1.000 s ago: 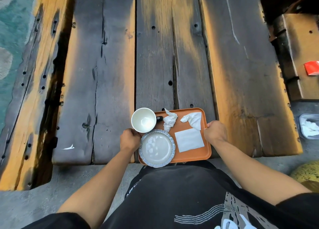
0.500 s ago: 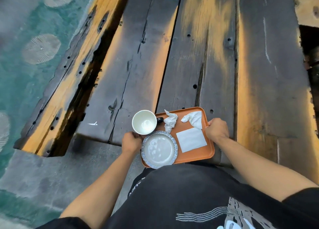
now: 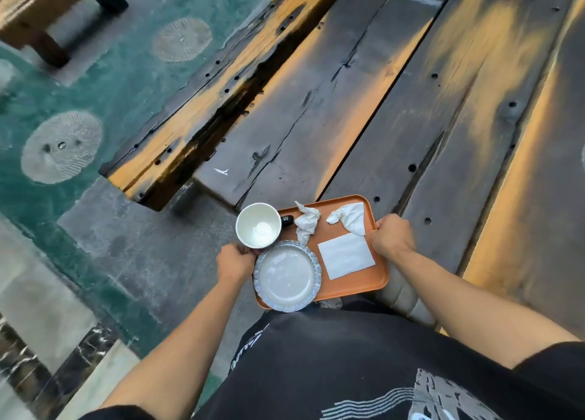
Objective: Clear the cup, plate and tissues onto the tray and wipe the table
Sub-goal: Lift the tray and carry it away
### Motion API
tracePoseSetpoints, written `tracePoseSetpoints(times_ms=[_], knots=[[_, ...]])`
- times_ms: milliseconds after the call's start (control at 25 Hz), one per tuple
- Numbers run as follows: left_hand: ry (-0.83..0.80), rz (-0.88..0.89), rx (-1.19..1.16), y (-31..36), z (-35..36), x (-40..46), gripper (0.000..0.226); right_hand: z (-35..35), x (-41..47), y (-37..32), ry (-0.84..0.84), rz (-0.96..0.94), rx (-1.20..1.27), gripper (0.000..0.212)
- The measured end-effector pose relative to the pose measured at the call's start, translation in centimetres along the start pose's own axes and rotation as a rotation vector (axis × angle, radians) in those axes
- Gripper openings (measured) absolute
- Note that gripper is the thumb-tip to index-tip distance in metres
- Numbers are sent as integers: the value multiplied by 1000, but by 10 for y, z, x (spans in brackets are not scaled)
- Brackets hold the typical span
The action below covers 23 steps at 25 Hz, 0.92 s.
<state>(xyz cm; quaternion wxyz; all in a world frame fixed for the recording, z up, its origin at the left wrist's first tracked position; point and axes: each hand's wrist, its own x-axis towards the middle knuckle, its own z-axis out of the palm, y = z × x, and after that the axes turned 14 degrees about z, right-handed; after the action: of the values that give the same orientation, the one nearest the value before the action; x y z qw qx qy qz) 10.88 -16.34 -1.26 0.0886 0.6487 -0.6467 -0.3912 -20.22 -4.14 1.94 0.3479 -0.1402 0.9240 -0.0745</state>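
I hold an orange tray (image 3: 373,285) in front of my body, off the table's near-left corner. My left hand (image 3: 233,263) grips its left edge and my right hand (image 3: 392,239) grips its right edge. On the tray stand a white cup (image 3: 258,225) with a black handle at the far left and a blue-rimmed plate (image 3: 287,275) at the near left. Two crumpled tissues (image 3: 306,221) (image 3: 349,218) lie at the tray's far side. A flat white napkin (image 3: 346,255) lies near my right hand.
The dark wooden plank table (image 3: 395,103) stretches ahead and to the right, with a lower bench plank (image 3: 202,115) along its left. Left of it is a green floor with round stone discs (image 3: 61,147). Another wooden bench (image 3: 47,11) stands at the far left.
The tray has come off the table with both hands on it, and my view has swung left, so the table now lies diagonally to the right.
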Motion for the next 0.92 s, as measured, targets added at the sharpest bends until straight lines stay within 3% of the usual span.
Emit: tracePoseSetpoints(times_ms=[640, 920], knots=[[272, -340, -130, -109, -65, -74, 20, 84, -50, -105, -62, -354, -276, 28], [319, -406, -206, -168, -117, -89, 23, 147, -96, -162, -70, -428, -381, 11]])
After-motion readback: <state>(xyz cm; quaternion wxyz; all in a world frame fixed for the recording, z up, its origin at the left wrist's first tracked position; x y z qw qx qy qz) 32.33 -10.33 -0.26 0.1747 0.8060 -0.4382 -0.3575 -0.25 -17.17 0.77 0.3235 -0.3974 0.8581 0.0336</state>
